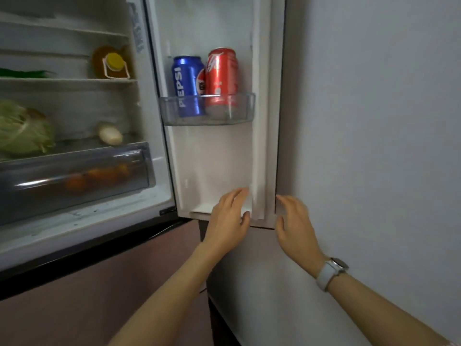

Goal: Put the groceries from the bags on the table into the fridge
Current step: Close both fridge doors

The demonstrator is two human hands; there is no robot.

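The fridge door [214, 158] stands open against the wall. A blue Pepsi can [187, 83] and a red cola can [221, 76] stand side by side in its clear door bin [247, 108]. My left hand [228, 218] is at the door's lower inner edge with straight fingers and holds nothing. My right hand [295, 221] is just beyond the door's outer edge, fingers relaxed and empty. Inside, a cabbage [22, 128] and a pale vegetable [111, 134] lie on a shelf. A yellow-capped bottle [112, 62] lies one shelf up.
A clear crisper drawer [74, 176] holds orange fruits. Something green [25, 73] lies on the upper shelf at the left. A grey wall [374, 121] fills the right side, close behind the door. Below is the brown lower fridge front [99, 283].
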